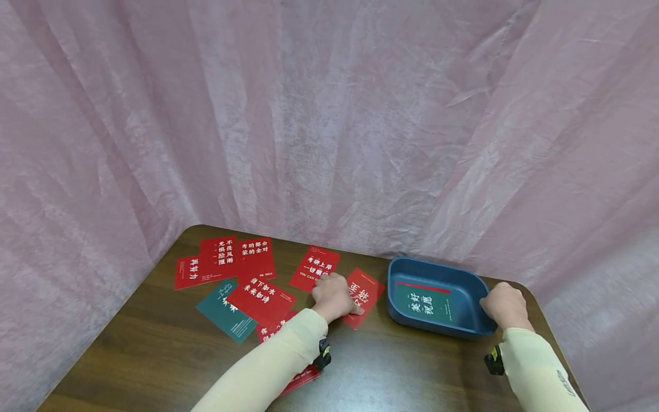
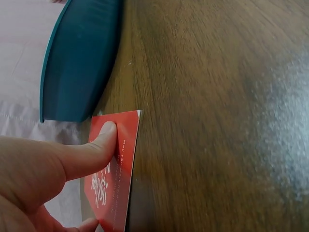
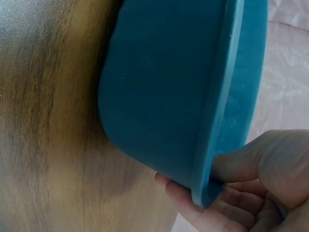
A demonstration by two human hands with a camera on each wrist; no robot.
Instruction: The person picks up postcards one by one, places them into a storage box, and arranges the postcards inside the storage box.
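My left hand (image 1: pixel 332 296) is over a red card (image 1: pixel 364 293) with white lettering, left of the tray. In the left wrist view the thumb (image 2: pixel 107 137) lies on the card's face near one end, and a curled fingertip meets its edge lower down. At the right, my right hand (image 1: pixel 505 306) grips the end of a blue tray (image 1: pixel 437 264). The right wrist view shows its thumb (image 3: pixel 236 166) inside the tray's rim and the fingers curled beneath the outside. Inside the tray lies a green card (image 1: pixel 424 303) with a red strip showing along its far edge.
Several red cards lie toward the left, some overlapping, among them one (image 1: pixel 261 297) partly covering a green card (image 1: pixel 226 312). Another red card (image 1: pixel 315 266) sits just beyond my left hand. My left sleeve hides part of the lower cards. A pink curtain (image 1: pixel 329 126) hangs behind the wooden table (image 1: pixel 154 349).
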